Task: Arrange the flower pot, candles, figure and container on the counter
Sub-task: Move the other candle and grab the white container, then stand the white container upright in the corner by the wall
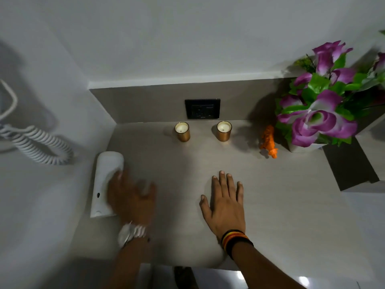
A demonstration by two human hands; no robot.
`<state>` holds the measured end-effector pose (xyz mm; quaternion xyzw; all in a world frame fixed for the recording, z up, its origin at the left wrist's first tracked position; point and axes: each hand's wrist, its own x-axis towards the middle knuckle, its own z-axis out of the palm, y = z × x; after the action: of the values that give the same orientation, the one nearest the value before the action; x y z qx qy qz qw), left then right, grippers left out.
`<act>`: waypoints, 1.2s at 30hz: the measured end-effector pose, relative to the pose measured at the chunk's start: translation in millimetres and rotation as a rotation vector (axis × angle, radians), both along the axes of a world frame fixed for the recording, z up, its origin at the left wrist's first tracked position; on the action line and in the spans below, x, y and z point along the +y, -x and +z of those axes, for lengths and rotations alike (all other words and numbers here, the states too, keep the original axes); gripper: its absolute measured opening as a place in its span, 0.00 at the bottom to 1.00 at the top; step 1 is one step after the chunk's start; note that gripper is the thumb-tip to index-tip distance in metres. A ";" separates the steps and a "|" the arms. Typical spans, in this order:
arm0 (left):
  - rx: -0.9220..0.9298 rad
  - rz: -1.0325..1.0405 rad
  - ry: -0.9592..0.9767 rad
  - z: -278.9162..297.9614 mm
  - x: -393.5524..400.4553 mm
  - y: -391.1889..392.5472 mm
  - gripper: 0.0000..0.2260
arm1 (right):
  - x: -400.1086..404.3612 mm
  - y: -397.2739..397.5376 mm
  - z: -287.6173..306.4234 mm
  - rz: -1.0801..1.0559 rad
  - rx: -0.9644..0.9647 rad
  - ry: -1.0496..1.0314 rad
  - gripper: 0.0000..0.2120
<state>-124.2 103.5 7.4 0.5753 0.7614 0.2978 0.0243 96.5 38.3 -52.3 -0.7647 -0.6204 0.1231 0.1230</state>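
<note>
My right hand lay flat, fingers spread, on the pale counter, while my blurred left hand, grip unclear, touched the white rounded plastic container, which I judged might topple.

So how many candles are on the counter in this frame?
2. One candle stands at the back of the counter, left of the wall socket; the other candle stands to its right, below the socket's right edge. None seem hidden.

Gold candles, orange figure, purple-and-green flowers in white flower pot, white container.
</note>
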 end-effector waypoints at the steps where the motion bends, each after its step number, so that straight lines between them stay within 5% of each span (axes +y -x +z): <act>1: 0.048 0.076 -0.035 -4.0 -17.4 21.6 0.34 | -0.5 -0.1 0.1 0.002 0.002 -0.004 0.36; 4: -0.028 0.264 0.118 -12.4 -46.1 71.2 0.40 | -0.2 -0.7 0.1 0.004 0.008 -0.016 0.36; 7: -0.143 0.216 0.242 -13.1 -50.3 90.6 0.37 | -1.8 -0.6 0.7 0.016 -0.009 -0.021 0.36; 13: -0.416 0.262 0.114 -2.8 -31.2 87.4 0.33 | -5.1 -1.3 0.8 0.021 -0.011 -0.039 0.34; 23: -0.424 0.192 -0.159 72.9 62.9 42.6 0.36 | -5.1 -2.3 5.8 0.025 0.004 -0.026 0.35; 36: -0.595 0.283 -0.014 46.6 135.6 35.3 0.42 | 0.9 0.2 3.0 -0.009 -0.009 -0.013 0.35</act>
<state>-159.6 239.1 54.1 0.3517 0.7911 0.4587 0.2003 96.3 39.1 -49.3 -0.7672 -0.6185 0.1151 0.1254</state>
